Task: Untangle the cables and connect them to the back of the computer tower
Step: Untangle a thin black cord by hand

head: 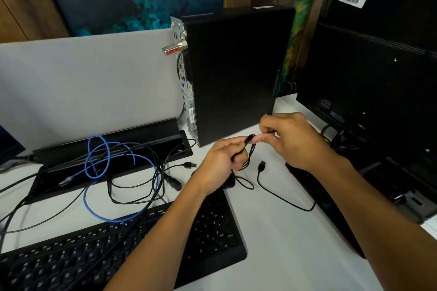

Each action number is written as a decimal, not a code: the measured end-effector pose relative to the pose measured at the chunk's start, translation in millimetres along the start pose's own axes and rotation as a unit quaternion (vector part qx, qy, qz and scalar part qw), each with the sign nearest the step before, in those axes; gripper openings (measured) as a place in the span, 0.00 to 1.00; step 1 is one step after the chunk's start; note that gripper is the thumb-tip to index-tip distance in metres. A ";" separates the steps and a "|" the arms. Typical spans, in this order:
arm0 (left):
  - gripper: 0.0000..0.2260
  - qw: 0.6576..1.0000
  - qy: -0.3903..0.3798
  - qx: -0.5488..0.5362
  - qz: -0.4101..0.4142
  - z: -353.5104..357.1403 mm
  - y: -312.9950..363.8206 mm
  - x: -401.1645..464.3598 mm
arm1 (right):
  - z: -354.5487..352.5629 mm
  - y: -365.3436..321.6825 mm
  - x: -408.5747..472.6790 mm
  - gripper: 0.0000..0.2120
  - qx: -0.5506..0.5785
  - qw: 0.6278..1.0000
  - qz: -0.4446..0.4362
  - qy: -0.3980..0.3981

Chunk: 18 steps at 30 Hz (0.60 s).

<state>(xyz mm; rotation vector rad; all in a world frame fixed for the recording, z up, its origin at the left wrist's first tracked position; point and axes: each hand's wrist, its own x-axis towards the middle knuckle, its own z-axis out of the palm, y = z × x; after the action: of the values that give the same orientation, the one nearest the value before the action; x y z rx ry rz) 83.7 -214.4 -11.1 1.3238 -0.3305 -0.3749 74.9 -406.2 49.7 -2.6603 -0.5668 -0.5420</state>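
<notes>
A black computer tower (236, 73) stands upright on the white desk, its metal back panel (186, 87) with ports facing left. In front of it my left hand (220, 163) grips a bundled thin black cable (248, 156). My right hand (290, 139) pinches the same cable's upper end between thumb and fingers. A loose black USB plug (261, 166) hangs just below my hands, its lead looping over the desk. To the left lies a tangle of black cables (132, 186) and a blue network cable (97, 163).
A black keyboard (99, 248) lies at the front, under my left forearm. The back of a black monitor (369, 92) on its stand fills the right. A black cable tray (111, 146) and a grey partition (82, 82) sit behind the tangle.
</notes>
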 end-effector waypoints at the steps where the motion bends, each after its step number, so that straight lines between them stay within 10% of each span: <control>1: 0.17 0.999 0.001 -0.049 -0.022 -2.8 1.5 -0.9 | 4.4 6.9 2.2 0.12 0.018 1.000 -0.001 0.002; 10: 0.16 0.926 0.081 -0.369 0.013 9.8 10.7 -1.1 | 42.4 -10.1 -14.2 0.09 0.010 0.987 0.129 -0.092; 18: 0.18 0.989 0.134 0.022 0.053 10.7 -17.1 7.4 | 35.3 -25.9 -44.8 0.09 -0.121 0.952 0.134 -0.248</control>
<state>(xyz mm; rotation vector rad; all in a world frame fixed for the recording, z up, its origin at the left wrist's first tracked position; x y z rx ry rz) 84.3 -230.4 -25.4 1.3750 -0.1835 -0.0988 35.5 -383.0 6.8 -3.0530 -0.2671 0.1578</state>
